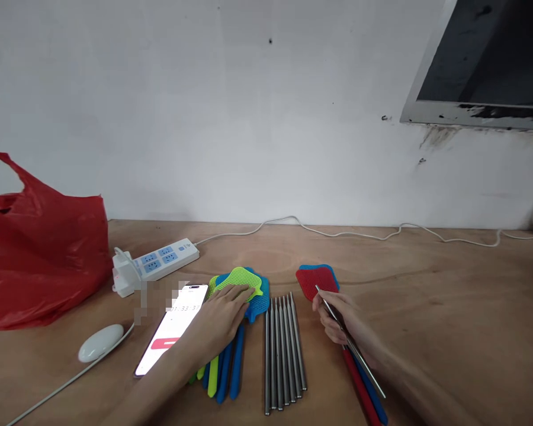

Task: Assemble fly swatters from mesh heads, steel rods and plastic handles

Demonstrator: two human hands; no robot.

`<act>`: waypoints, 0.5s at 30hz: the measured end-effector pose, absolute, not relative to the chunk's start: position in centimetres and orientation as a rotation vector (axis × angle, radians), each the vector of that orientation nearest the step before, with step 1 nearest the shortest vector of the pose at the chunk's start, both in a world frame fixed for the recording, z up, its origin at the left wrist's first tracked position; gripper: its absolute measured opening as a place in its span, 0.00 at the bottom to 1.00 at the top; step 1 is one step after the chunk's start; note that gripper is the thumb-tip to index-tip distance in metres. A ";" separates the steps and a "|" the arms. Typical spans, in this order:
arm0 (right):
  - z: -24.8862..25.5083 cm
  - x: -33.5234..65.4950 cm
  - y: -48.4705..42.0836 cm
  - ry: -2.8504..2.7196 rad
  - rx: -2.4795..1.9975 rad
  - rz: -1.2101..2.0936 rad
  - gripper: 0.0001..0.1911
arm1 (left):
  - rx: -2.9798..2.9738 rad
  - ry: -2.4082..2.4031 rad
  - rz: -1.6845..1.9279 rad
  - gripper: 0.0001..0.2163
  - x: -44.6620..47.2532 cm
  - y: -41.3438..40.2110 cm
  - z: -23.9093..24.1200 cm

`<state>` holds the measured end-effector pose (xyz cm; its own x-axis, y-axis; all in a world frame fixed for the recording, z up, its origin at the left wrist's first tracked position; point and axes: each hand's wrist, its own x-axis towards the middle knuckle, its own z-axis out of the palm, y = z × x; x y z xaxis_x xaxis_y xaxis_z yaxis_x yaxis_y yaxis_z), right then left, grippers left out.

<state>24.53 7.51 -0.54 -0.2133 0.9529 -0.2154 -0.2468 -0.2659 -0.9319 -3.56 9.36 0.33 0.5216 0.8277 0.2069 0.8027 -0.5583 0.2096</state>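
My left hand (224,307) is over a pile of perforated fly swatter heads, its fingers curled on a yellow-green swatter head (238,277). Under that one lies a blue swatter head (261,303). Below the pile, blue handles (236,367) and a yellow-green handle (212,377) lie side by side, partly hidden by my wrist. My right hand (335,316) is closed around a thin metal rod (366,368), held at a slant. Beneath it are a red swatter head (317,281), a blue one behind it, and red and blue handles (359,384). Several metal rods (284,355) lie in a row between my hands.
A phone (173,325) with a lit timer lies left of my left hand. Farther left are a white power strip (177,257), a white oval device (101,342) with a cable, and a red plastic bag (44,254). A white cord (337,235) runs along the wall.
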 end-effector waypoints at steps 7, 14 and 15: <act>-0.7 25.0 8.0 -0.791 -1.053 1.514 0.23 | 2.638 1.462 0.531 0.16 -3.4 8.7 0.4; -0.2 24.4 7.4 -0.658 -0.959 1.411 0.21 | 2.651 1.321 0.629 0.11 -3.5 8.6 0.6; -0.2 24.3 7.4 -0.650 -0.959 1.392 0.20 | 2.655 1.313 0.644 0.10 -3.5 8.5 0.5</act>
